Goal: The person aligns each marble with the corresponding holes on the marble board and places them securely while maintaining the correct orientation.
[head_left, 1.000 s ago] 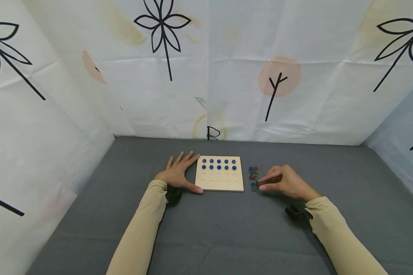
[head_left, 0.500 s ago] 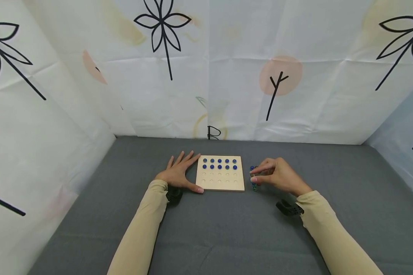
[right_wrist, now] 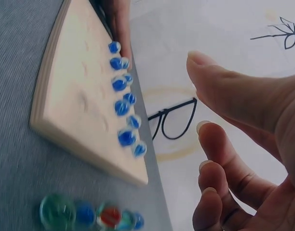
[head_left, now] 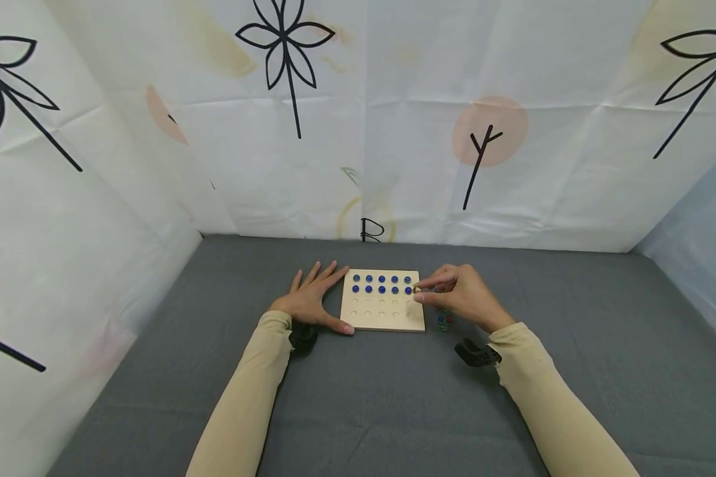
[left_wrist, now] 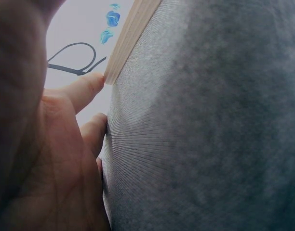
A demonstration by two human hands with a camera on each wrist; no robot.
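Note:
A pale wooden board (head_left: 358,321) with rows of round hollows lies on the grey table. Blue glass marbles (head_left: 382,289) fill its two far rows. My left hand (head_left: 304,303), fingers spread, rests at the board's left side, with a fingertip at its edge (left_wrist: 121,55) in the left wrist view. Above the board's right edge, my right hand (head_left: 462,298) pinches a small, yellowish-looking marble (head_left: 417,289) between thumb and forefinger. The right wrist view shows the thumb (right_wrist: 234,89) and curled fingers, but the pinched marble does not show there.
Loose glass marbles, among them a green one (right_wrist: 58,211) and a red one (right_wrist: 110,215), lie on the table right of the board, partly hidden under the right hand in the head view. White printed cloth (head_left: 417,165) walls off the table's back and sides.
My right hand has moved left from the loose marbles to the board's right edge, with a marble in its pinch. The left hand and the board have stayed put.

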